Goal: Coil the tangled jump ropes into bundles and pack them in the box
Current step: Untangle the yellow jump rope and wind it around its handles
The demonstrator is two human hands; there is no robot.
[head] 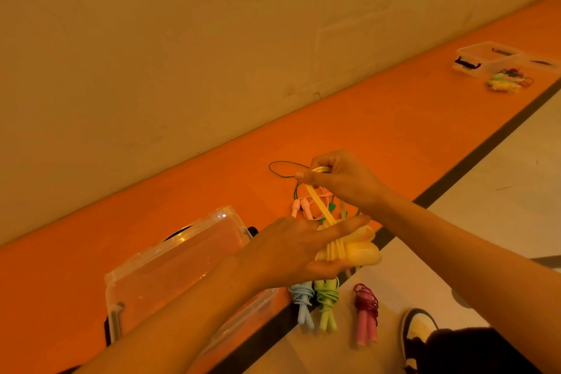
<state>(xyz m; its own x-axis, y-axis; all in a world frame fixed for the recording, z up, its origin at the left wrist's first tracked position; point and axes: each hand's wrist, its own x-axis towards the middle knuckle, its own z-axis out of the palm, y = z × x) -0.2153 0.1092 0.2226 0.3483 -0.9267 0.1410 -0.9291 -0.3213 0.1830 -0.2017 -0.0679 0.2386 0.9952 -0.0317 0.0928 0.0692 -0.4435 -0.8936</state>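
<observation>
Fingers [306, 175] of our right hand [343, 179] pinch yellow rope [321, 206] loops, left hand [297, 249] grips its handles | three bundles [326, 297] lower centre, not yet in box [115, 279] | pink-green tangle [306, 203] at centre left to coil

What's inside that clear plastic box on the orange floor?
No ropes show through the clear box, only orange floor. The left forearm covers its near right part, so that part cannot be checked.

Left hand [299, 247] holds the yellow jump rope [364, 253] by its handles; right hand [344, 181] pinches its cord above. Clear box [182, 270] lies beside three coiled bundles [326, 297].
</observation>
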